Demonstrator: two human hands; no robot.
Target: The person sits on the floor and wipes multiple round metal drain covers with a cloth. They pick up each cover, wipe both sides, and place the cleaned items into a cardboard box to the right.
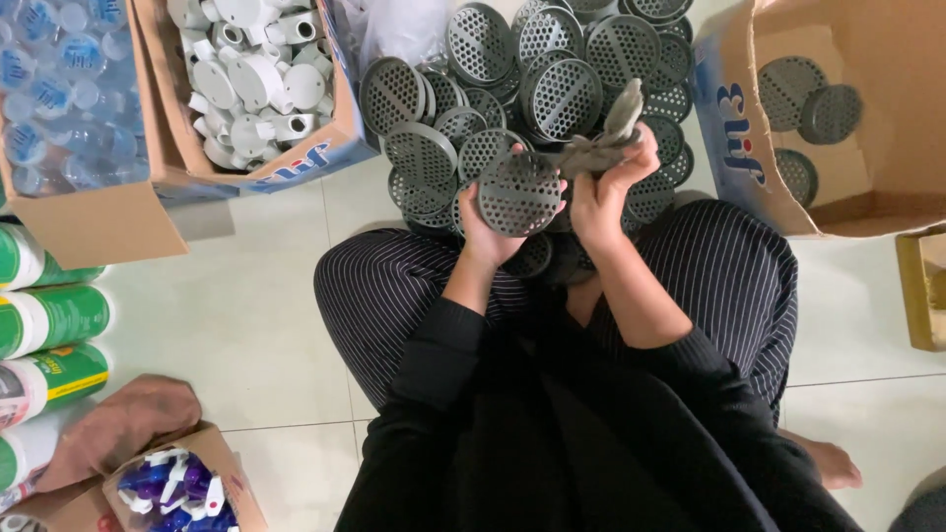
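- Your left hand holds the round grey perforated plastic disc upright over your lap, face turned to you — fingers clamped on its left rim, thumb on the front edge.
- Your right hand is closed on a crumpled grey-brown cloth, its fingers curled tight round the wad, which touches the disc's upper right edge while 1 loose end sticks up past your knuckles.
- To do the wiping well, I would pinch the disc only by its rim, so the cloth can sweep the whole holed face without meeting your fingers.
- Press with a flat pad of cloth rather than the loose tail — the tail looks likely to snag in the holes.
- Turn the disc a little in the left hand between strokes, and support it from behind so it does not flex.
- Both forearms rise from your crossed legs, elbows tucked in, wrists bent inward so the 2 hands meet just above the heap of matching grey perforated discs on the pale tiled floor.
- A brown cardboard box on your right holds a few more such discs; another cardboard box of white plastic fittings stands to your left.
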